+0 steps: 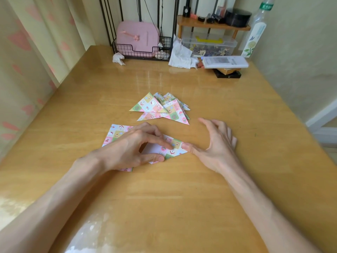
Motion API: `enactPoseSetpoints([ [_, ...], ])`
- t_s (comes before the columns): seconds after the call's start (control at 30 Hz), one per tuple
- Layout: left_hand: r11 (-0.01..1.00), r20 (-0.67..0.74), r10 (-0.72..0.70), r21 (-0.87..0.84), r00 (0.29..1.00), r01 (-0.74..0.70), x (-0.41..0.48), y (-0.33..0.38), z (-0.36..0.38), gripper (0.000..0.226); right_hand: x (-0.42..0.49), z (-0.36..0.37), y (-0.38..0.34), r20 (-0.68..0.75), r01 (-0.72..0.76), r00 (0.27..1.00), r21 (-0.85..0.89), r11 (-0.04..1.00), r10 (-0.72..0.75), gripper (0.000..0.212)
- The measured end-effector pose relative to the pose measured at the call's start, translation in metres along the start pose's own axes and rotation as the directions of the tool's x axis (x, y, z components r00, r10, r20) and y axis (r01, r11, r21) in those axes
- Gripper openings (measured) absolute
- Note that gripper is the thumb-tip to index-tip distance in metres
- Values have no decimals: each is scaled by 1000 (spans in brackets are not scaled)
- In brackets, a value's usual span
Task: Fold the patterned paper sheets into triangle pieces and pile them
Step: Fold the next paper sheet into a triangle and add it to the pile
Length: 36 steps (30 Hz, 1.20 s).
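Left hand (131, 148) presses half-folded sheet (176, 152) flat; right hand (217, 143), fingers spread, thumbs its right tip; triangle pile (162, 108) just beyond.

— What surrounds the wooden table (182, 198)?
— Pale cream walls (291, 61) rise behind it and along its right side. A curtain (27, 52) with pink shapes hangs along its left edge.
— And the light?
— Soft daylight, with glare on the table's near left corner.
— Anything else?
— Black metal rack uprights (139, 8) stand at its far edge. Past its right edge, low down, is a white frame (321, 115), possibly a door.
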<state>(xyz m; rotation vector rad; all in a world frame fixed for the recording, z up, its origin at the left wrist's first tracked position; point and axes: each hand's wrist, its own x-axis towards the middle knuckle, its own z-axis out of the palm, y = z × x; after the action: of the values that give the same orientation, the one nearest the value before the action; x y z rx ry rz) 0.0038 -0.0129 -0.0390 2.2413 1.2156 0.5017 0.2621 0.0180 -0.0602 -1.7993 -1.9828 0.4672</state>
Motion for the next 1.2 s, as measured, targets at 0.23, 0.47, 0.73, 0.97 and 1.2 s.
enactPoseSetpoints([
  [0.23, 1000, 4, -2, -5, 1000, 2, 0, -2, 0, 33, 2, -8, 3, 26, -19, 999, 41, 999, 18, 97],
  [0.47, 1000, -5, 5, -15, 1000, -5, 0, 0, 0, 32, 5, -12, 6, 28, -12, 1000, 48, 999, 11, 88],
  [0.73, 1000, -3, -4, 18, 1000, 4, 0, 0, 0, 32, 2, -12, 4, 13, 62, 998, 43, 997, -62, 49],
  [0.97, 996, -33, 17, 90, 999, -14, 2, -5, 3, 32, -12, -5, -12, 26, 268, 962, 92, 959, -271, 20],
  [1.2, 978, -108, 41, 209, 993, -18, 4, -11, 9, 58, -13, -6, -14, -29, 274, 962, 30, 961, -273, 31],
])
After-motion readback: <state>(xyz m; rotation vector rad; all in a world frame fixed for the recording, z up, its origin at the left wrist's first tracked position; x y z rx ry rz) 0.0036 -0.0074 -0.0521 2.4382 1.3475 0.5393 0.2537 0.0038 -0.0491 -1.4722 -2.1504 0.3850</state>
